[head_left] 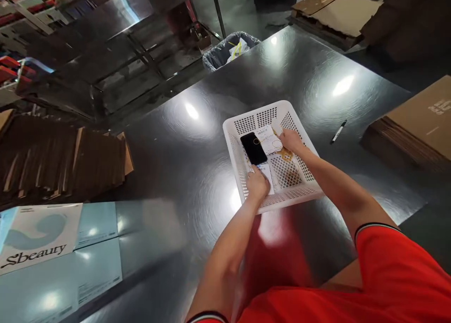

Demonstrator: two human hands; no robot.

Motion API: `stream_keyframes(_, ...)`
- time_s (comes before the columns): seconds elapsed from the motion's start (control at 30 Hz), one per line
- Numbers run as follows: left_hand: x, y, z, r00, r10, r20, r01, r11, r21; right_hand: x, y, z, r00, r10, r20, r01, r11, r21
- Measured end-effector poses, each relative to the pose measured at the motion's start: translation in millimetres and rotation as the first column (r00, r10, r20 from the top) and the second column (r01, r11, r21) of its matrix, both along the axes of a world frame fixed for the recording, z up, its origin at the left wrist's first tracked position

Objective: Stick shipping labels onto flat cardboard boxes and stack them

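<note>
A white perforated plastic basket [230, 139] stands on the dark shiny table [169, 172]. Inside it lie a black phone [253, 149], a white labelled paper [268, 138] and something tan and gold near the right side. My left hand [258, 185] reaches into the front left of the basket, its fingers closed on another white paper [267, 173] just below the phone. Over the right side of the basket, my right hand [291, 140] has its fingers closed at the edge of the labelled paper.
Light blue boxes [98, 271] lie front left, below folded cardboard [63, 158]. To the right are a pen [338, 131] and stacked brown cardboard [419, 121]. Beyond the far edge stand a lined bin [214, 57] and more flat cardboard [341, 12].
</note>
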State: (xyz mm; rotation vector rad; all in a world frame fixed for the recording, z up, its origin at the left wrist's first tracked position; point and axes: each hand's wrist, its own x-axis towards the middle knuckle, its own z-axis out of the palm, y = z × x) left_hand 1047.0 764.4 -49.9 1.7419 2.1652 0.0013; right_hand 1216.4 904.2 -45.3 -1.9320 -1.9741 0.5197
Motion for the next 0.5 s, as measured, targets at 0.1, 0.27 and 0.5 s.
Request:
stream_keyframes(0.1, -3, 5, -11.0, 0.999, 0.044, 0.000, -0.044, 0.999, 0.002, 5, -25, 9.0, 0.972, -0.088, -0.219, 0.097, 0.995, 0.031)
stream_keyframes(0.27, -9, 4, -16.2, 0.994, 0.097, 0.049, -0.097, 0.995, -0.012, 0, -70, 9.9, 0.927, 0.002, -0.374, -0.006, 1.000, -0.009)
stream_keyframes(0.5, -4, 12, -22.0, 0.970, 0.211, 0.122, -0.214, 0.977, 0.018, 0, -107, 6.6, 0.967, 0.046, -0.251, -0.030, 0.997, 0.068)
